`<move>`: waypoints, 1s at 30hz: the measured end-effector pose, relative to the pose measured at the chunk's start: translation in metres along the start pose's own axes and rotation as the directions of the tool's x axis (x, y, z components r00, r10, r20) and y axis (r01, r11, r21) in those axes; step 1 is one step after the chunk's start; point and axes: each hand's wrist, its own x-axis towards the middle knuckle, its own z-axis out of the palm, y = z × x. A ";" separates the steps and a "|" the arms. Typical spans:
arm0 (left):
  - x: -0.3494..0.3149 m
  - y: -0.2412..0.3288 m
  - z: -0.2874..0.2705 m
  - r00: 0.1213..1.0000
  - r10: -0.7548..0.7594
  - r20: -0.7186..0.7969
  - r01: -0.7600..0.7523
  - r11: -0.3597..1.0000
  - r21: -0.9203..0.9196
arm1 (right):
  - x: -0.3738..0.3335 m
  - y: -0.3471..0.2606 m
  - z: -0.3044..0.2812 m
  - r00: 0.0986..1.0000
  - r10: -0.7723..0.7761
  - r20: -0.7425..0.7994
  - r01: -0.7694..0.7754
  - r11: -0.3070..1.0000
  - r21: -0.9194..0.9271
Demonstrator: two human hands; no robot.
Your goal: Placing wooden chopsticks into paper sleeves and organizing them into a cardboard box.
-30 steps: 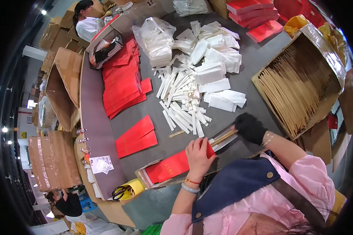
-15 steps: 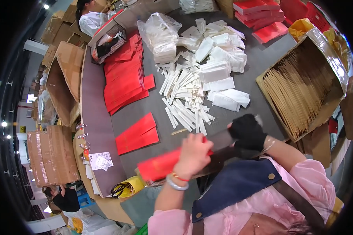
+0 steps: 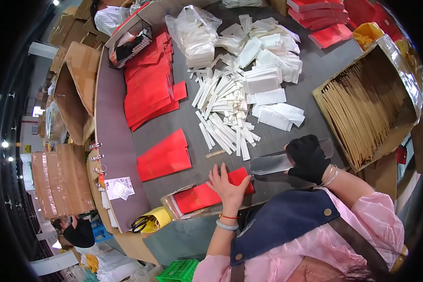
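My left hand (image 3: 228, 190) lies with spread fingers on a red paper sleeve (image 3: 192, 198) at the table's near edge. That sleeve rests on a pale, shallow holder (image 3: 173, 210), partly covered. To its right, my right hand (image 3: 306, 157), in a black fingerless glove, grips a long clear plastic trough-like piece (image 3: 270, 164) with a rounded end. The glove hides the middle of this piece. A few red sleeves (image 3: 164, 157) lie fanned on the table beyond my left hand. Beyond both hands is a loose heap of narrow white paper-wrapped strips (image 3: 221, 108).
Folded white packets (image 3: 263, 80) and a plastic bag of them (image 3: 195, 40) lie farther back. A large red stack (image 3: 150, 94) is at left. A carton of wooden sticks (image 3: 362, 113) stands at right. A yellow pouch with scissors (image 3: 157, 222) hangs at the near-left edge.
My left hand has opened and flattened on the red sleeve, which now lies on the holder. My right hand has moved slightly right with the clear piece, now plainly visible.
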 end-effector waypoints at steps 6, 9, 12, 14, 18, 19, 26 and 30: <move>-0.003 0.008 0.000 1.000 -0.002 0.011 0.003 1.000 -0.031 | -0.006 -0.003 0.004 0.994 0.007 0.107 -0.003 0.999 -0.040; -0.005 0.006 -0.001 1.000 -0.010 0.025 0.011 0.999 -0.046 | -0.008 -0.003 0.006 0.996 -0.015 0.092 0.016 1.000 -0.008; -0.004 0.002 -0.002 0.999 -0.009 0.049 0.014 0.996 -0.091 | -0.007 0.003 0.011 0.990 -0.061 0.129 0.049 0.994 0.095; -0.003 0.006 -0.002 0.998 0.009 0.069 -0.001 0.994 -0.108 | 0.002 -0.007 0.037 0.988 -0.092 0.124 0.079 0.991 0.109; 0.003 0.003 -0.009 0.989 0.035 0.142 -0.017 0.992 -0.124 | 0.036 -0.040 0.053 0.953 -0.149 0.263 0.110 0.981 0.158; 0.004 0.004 -0.012 0.983 0.019 0.180 -0.001 0.995 -0.102 | 0.038 -0.037 0.048 0.964 -0.136 0.228 0.099 0.981 0.164; 0.076 0.025 0.018 0.972 0.219 -0.087 -0.227 0.969 -0.097 | 0.058 0.046 0.038 0.939 0.223 -0.263 -0.215 0.975 0.059; 0.087 0.023 0.023 0.977 0.209 -0.037 -0.212 0.973 -0.090 | 0.048 0.069 0.050 0.995 -0.012 -0.097 0.019 0.998 0.067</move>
